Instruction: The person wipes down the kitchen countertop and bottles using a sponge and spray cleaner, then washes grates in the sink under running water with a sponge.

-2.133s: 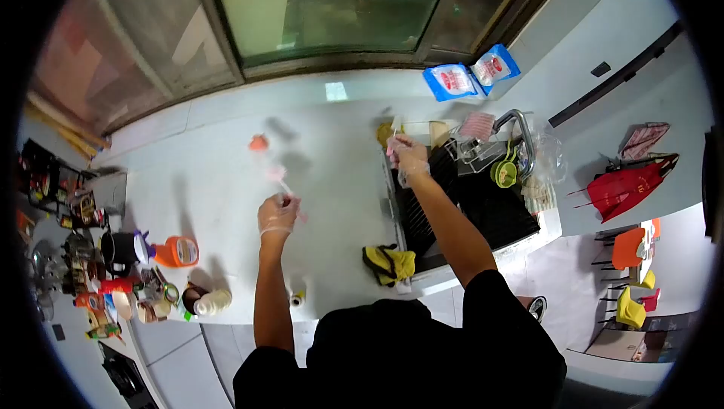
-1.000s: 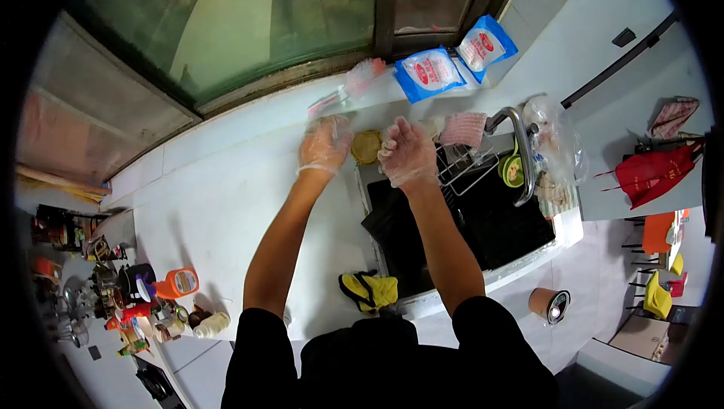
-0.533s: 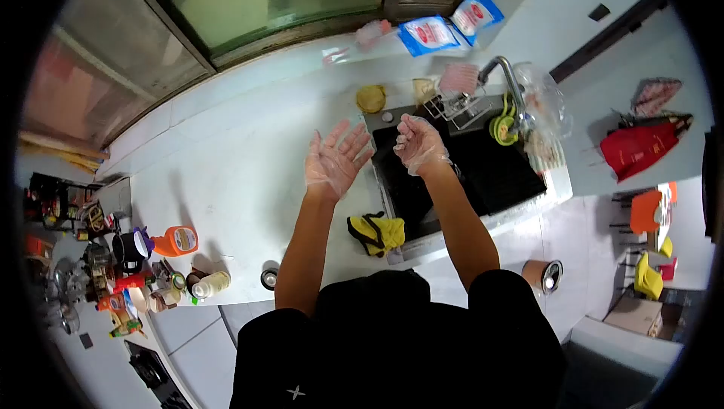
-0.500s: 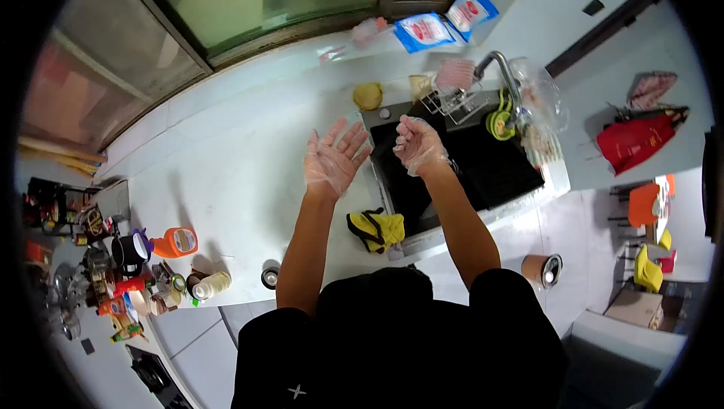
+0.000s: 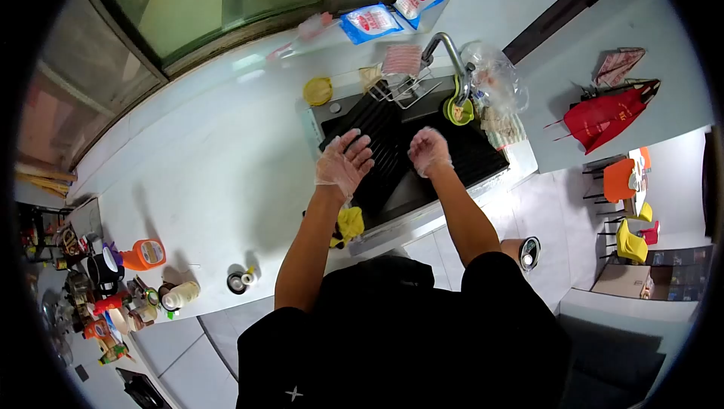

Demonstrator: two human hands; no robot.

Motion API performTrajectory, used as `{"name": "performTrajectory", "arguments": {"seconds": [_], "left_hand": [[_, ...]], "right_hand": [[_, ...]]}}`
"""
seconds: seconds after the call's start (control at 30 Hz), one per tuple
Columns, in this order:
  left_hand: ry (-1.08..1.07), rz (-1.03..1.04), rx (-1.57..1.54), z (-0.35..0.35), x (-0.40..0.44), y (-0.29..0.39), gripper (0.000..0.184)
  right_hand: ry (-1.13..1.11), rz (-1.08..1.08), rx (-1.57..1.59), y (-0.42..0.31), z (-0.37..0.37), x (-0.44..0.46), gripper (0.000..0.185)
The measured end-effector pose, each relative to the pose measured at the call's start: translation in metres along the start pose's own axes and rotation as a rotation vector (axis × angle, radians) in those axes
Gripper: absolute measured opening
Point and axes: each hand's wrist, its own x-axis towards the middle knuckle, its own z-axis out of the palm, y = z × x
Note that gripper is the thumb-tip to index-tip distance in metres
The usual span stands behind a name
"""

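Clear thin plastic gloves cover both my hands. My left hand [image 5: 345, 164] is raised over the left edge of the sink, palm up, with its fingers stretched out and nothing in it. My right hand [image 5: 430, 151] hovers above the middle of the sink, its fingers curled in; I make out nothing in them. Black ridged covers [image 5: 381, 154] lie across the sink [image 5: 411, 199]. A yellow and black cloth [image 5: 349, 224] lies at the sink's near left corner, partly behind my left forearm.
Behind the sink are a faucet [image 5: 450, 51], a wire rack [image 5: 407, 92] with a pink striped cloth [image 5: 402, 59], a green strainer [image 5: 458, 113] and a yellow round container [image 5: 317, 91]. Blue packets [image 5: 369, 23] stand by the window. An orange bottle [image 5: 144, 254] stands on the left of the counter [image 5: 211, 175].
The view has shifted right, so the surroundings slide left. My left hand has moved from over the counter to the sink's edge, still spread. My right hand stays curled over the sink.
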Motion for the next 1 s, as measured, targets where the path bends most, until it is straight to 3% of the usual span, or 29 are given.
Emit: {"name": "performTrajectory", "arguments": {"seconds": [0.03, 0.1, 0.17, 0.23, 0.27, 0.47, 0.57, 0.73, 1.0], "left_hand": [[0.029, -0.006, 0.017, 0.0, 0.009, -0.013, 0.047], [0.09, -0.012, 0.049, 0.0, 0.035, -0.039, 0.046], [0.158, -0.016, 0.059, 0.01, 0.052, -0.065, 0.043], [0.24, -0.006, 0.071, 0.012, 0.072, -0.092, 0.042], [0.28, 0.008, 0.092, 0.009, 0.084, -0.105, 0.042], [0.361, 0.046, 0.086, 0.031, 0.123, -0.164, 0.048], [0.331, 0.092, 0.102, 0.036, 0.135, -0.18, 0.054], [0.324, 0.148, 0.077, 0.037, 0.147, -0.19, 0.05], [0.331, 0.23, 0.016, 0.028, 0.155, -0.201, 0.052]], "right_hand": [[-0.166, 0.037, 0.276, -0.021, -0.008, 0.014, 0.031], [-0.211, -0.014, 0.491, -0.065, -0.015, 0.035, 0.036], [-0.083, -0.166, 0.433, -0.102, -0.029, 0.062, 0.037], [-0.498, -0.204, 0.554, -0.128, -0.041, 0.085, 0.035], [-0.81, -0.039, 0.707, -0.139, -0.047, 0.098, 0.034], [-0.986, 0.073, 0.667, -0.191, -0.038, 0.121, 0.029], [-0.903, 0.114, 0.658, -0.211, -0.013, 0.105, 0.031], [-1.166, 0.115, 0.619, -0.236, 0.023, 0.082, 0.049], [-1.21, 0.139, 0.616, -0.246, 0.048, 0.07, 0.066]]}}
